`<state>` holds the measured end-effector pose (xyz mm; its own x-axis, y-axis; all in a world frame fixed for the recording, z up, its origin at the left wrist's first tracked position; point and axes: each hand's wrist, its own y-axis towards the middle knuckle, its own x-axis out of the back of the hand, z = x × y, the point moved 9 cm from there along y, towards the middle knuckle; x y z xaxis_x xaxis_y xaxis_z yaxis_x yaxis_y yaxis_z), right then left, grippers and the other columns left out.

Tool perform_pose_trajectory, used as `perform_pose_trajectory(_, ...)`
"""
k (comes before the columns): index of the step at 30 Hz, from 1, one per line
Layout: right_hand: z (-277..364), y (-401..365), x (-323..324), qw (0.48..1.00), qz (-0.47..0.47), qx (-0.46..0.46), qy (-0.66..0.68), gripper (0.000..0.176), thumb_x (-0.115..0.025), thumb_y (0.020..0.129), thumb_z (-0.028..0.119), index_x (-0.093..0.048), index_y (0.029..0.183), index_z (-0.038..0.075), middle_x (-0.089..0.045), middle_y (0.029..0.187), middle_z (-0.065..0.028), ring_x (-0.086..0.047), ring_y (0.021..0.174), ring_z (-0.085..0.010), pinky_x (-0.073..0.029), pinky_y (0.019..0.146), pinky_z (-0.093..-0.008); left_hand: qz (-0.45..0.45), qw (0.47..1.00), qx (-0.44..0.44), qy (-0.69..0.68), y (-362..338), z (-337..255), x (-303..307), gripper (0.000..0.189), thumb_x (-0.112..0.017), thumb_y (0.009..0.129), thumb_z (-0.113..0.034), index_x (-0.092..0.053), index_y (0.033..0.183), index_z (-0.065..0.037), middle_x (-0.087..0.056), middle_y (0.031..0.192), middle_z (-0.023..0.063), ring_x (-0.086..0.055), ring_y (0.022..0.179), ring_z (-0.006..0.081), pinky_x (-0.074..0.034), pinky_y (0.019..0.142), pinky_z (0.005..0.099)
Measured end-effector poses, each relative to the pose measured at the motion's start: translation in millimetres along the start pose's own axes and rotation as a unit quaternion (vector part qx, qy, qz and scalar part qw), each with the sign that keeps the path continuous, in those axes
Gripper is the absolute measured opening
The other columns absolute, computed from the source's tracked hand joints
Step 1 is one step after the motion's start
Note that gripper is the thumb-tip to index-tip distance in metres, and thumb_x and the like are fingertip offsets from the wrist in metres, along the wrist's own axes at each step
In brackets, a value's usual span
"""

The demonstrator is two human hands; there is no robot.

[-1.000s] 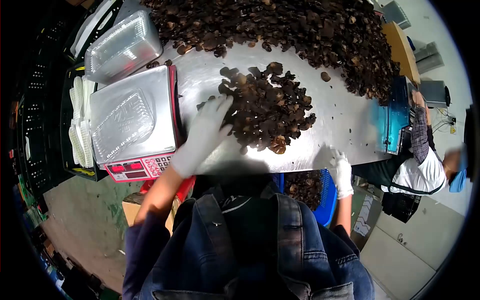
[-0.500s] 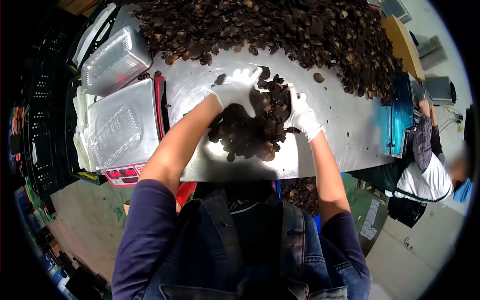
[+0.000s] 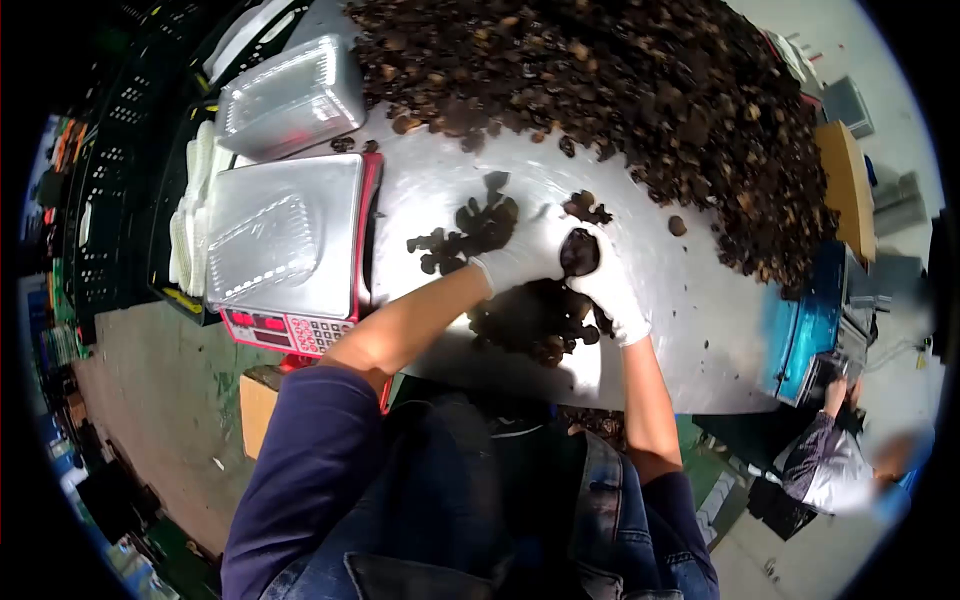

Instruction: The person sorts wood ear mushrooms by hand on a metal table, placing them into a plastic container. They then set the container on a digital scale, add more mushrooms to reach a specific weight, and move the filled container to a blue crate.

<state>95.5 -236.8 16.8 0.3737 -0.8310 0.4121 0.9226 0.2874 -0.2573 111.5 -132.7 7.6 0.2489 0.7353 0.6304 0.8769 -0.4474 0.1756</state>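
Observation:
Both my hands wear white gloves and meet over the metal table. A dark, glossy clump of wood-ear-like mushrooms (image 3: pixel 579 252) shows between them. My left hand (image 3: pixel 528 250) closes on its left side, fingertips partly hidden. My right hand (image 3: pixel 612 285) curls around its right side. Beneath and in front of the hands lies a small loose heap of the same mushrooms (image 3: pixel 540 322). To the left, a few flat pieces (image 3: pixel 480 225) are spread on the metal, and a little cluster (image 3: pixel 587 207) sits just beyond the fingers.
A large mushroom pile (image 3: pixel 600 80) covers the table's far side. At left stands a red scale (image 3: pixel 270 328) bearing a clear plastic tray (image 3: pixel 265 240); a stack of clear tubs (image 3: pixel 285 100) is behind it. A co-worker (image 3: pixel 835 470) works at right beside a blue machine (image 3: pixel 810 330).
My hands, spread apart around the heap before, have come together and closed on a clump. Some pieces now lie separated to the left. The view has shifted, so the table appears lower and farther right.

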Motion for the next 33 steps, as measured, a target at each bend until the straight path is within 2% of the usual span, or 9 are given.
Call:
perform_pose_trajectory(10,103,-21,-23,0.99,-0.085,0.087,-0.065,0.077,-0.073,0.062,-0.004,-0.049,0.134,0.009,-0.051,0.123,-0.0103,-0.054,0.115,-0.0239,-0.043,0.102,-0.0325,-0.168,0.983,-0.052,-0.052,-43,-60,127,0.047,-0.062,0.068,0.005,-0.06,0.114,-0.002,-0.054,0.105,0.0157,-0.058,0.095,0.03,-0.051,0.08,0.0366)
perform_pose_trajectory(11,129,-19,-39,0.99,-0.066,0.122,-0.013,0.076,-0.073,0.063,-0.004,-0.049,0.134,0.008,-0.051,0.122,-0.0116,-0.055,0.115,-0.0272,-0.044,0.101,-0.0339,-0.097,0.988,0.067,-0.098,-53,-44,140,0.048,-0.062,0.068,0.004,-0.06,0.116,-0.004,-0.054,0.105,0.0158,-0.058,0.097,0.0308,-0.05,0.08,0.0373)
perform_pose_trajectory(12,152,-15,-56,0.989,-0.056,0.133,-0.01,0.076,-0.073,0.063,-0.004,-0.049,0.134,0.008,-0.051,0.122,-0.0116,-0.055,0.115,-0.0272,-0.044,0.101,-0.0339,-0.199,0.978,-0.043,-0.041,-72,-46,168,0.051,-0.063,0.068,0.003,-0.061,0.118,-0.006,-0.054,0.106,0.0155,-0.057,0.1,0.0326,-0.049,0.084,0.038)
perform_pose_trajectory(14,208,-10,-94,0.973,-0.039,0.197,-0.113,0.074,-0.074,0.061,-0.003,-0.051,0.131,0.007,-0.054,0.121,-0.0137,-0.054,0.117,-0.0304,-0.044,0.102,-0.0361,-0.117,0.987,0.108,-0.025,-99,-37,218,0.051,-0.066,0.067,0.001,-0.061,0.117,-0.007,-0.054,0.105,0.0157,-0.056,0.1,0.034,-0.048,0.088,0.0397)
perform_pose_trajectory(18,272,19,-201,0.955,0.08,0.286,-0.009,0.063,-0.073,0.06,-0.001,-0.058,0.121,0.004,-0.062,0.112,-0.0156,-0.059,0.109,-0.0324,-0.047,0.095,-0.0392,-0.193,0.976,0.038,0.093,-187,-31,325,0.056,-0.074,0.065,-0.004,-0.058,0.119,-0.005,-0.054,0.109,0.0146,-0.054,0.104,0.0335,-0.045,0.095,0.0385)
perform_pose_trajectory(21,308,19,-280,0.937,0.107,0.332,0.001,0.062,-0.076,0.061,0.005,-0.059,0.12,0.009,-0.063,0.109,-0.015,-0.059,0.108,-0.033,-0.047,0.095,-0.0389,-0.182,0.956,0.208,0.096,-252,5,370,0.061,-0.076,0.062,-0.005,-0.057,0.12,-0.004,-0.052,0.11,0.0136,-0.054,0.105,0.0323,-0.044,0.096,0.0368)
perform_pose_trajectory(28,283,39,-376,0.933,0.147,0.308,-0.109,0.073,-0.084,0.064,0.025,-0.052,0.129,0.016,-0.055,0.113,-0.0186,-0.061,0.098,-0.0392,-0.052,0.083,-0.0462,-0.145,0.951,0.251,0.104,-319,76,375,0.054,-0.07,0.07,-0.008,-0.056,0.122,-0.006,-0.044,0.14,0.0171,-0.055,0.111,0.0373,-0.048,0.093,0.0437)
perform_pose_trajectory(32,266,35,-339,0.945,0.145,0.194,-0.219,0.071,-0.08,0.07,0.022,-0.05,0.134,0.017,-0.055,0.112,-0.0195,-0.057,0.105,-0.0379,-0.05,0.086,-0.0461,-0.173,0.953,0.216,0.125,-316,81,366,0.058,-0.078,0.066,-0.009,-0.059,0.121,-0.011,-0.051,0.11,0.0135,-0.054,0.105,0.0342,-0.046,0.092,0.0393)
perform_pose_trajectory(33,288,23,-323,0.907,0.06,0.35,-0.225,0.068,-0.078,0.073,0.023,-0.05,0.135,0.015,-0.055,0.112,-0.0201,-0.056,0.107,-0.0367,-0.049,0.082,-0.047,-0.188,0.957,0.162,0.148,-308,74,363,0.06,-0.077,0.065,-0.006,-0.06,0.121,-0.012,-0.053,0.109,0.0133,-0.055,0.104,0.0342,-0.047,0.091,0.0383)
